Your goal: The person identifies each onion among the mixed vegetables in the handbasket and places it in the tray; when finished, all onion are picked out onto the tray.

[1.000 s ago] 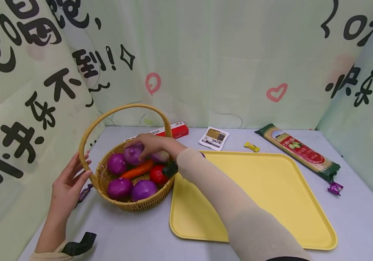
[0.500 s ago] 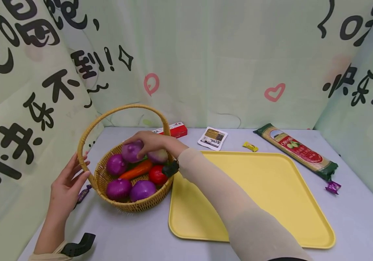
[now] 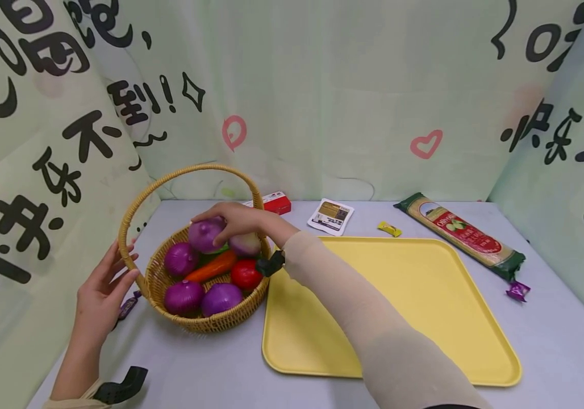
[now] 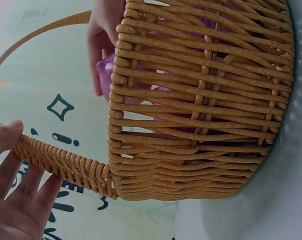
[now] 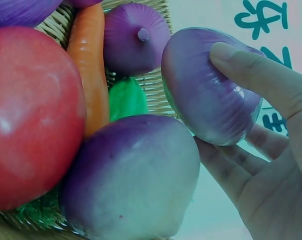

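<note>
In the head view, my left hand (image 3: 100, 298) holds the left side of the handle of a wicker basket (image 3: 210, 324), thumb and fingers on either side of it. My right hand (image 3: 243, 220) reaches over the basket's back and grips a purple onion (image 3: 204, 236) between thumb and fingers. The right wrist view has this onion (image 5: 206, 95) above the others. Under it lie more purple onions (image 3: 222, 299), a carrot (image 3: 213, 267), a red tomato (image 3: 246, 275) and a pale-purple round vegetable (image 5: 136, 175). A green vegetable (image 5: 127, 99) is partly hidden among them.
A yellow tray (image 3: 399, 307) lies right of the basket, partly under my right arm. Behind stand a red box (image 3: 278, 203), a white packet (image 3: 330, 216) and a yellow candy (image 3: 389, 229). A pasta bag (image 3: 463, 236) and purple candy (image 3: 518, 291) lie right; a dark-wrapped candy (image 3: 128, 307) left.
The onion in my right hand has risen slightly, and some green shows beneath it. My left hand stays on the basket handle. The whole head view has shifted a little.
</note>
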`<state>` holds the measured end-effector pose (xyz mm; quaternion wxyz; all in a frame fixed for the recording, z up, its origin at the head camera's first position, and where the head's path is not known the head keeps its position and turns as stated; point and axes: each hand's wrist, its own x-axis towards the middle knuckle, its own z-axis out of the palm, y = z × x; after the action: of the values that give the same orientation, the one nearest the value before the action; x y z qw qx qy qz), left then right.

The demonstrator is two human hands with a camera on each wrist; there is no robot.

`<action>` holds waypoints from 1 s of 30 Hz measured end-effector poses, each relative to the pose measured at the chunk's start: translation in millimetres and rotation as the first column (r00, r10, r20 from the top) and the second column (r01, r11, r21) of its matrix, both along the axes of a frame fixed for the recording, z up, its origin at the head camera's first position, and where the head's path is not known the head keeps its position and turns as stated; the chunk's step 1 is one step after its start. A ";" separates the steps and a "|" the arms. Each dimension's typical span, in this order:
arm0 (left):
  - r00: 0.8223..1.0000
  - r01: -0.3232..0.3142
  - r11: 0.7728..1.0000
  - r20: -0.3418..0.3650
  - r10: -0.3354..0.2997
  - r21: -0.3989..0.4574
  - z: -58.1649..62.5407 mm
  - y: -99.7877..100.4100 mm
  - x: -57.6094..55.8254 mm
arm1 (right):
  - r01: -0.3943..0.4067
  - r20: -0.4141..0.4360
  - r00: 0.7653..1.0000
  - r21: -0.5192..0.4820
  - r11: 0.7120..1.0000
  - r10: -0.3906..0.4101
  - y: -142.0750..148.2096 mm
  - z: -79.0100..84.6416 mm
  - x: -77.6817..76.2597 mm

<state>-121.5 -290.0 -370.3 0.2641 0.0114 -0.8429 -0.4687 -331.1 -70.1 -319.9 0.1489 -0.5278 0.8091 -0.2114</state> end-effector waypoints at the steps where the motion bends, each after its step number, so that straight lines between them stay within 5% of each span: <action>1: 1.000 0.000 1.000 -0.001 0.000 0.001 0.0 -0.1 0.0 | 0.007 0.012 1.000 -0.001 1.000 -0.007 1.1 0.4 0.4; 20: 1.000 0.016 1.000 -0.022 -0.016 -0.005 -1.1 -1.3 0.8 | -0.005 0.136 0.990 -0.113 0.994 0.021 37.0 12.3 9.8; 30: 1.000 0.019 1.000 -0.024 -0.019 0.000 -1.9 -1.0 -0.1 | -0.025 0.132 0.990 -0.125 0.992 0.042 54.6 19.4 21.0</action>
<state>-121.5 -291.1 -372.2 0.2697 -0.0021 -0.8397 -0.4714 -310.1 -15.5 -300.5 0.1737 -0.5340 0.7736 -0.2936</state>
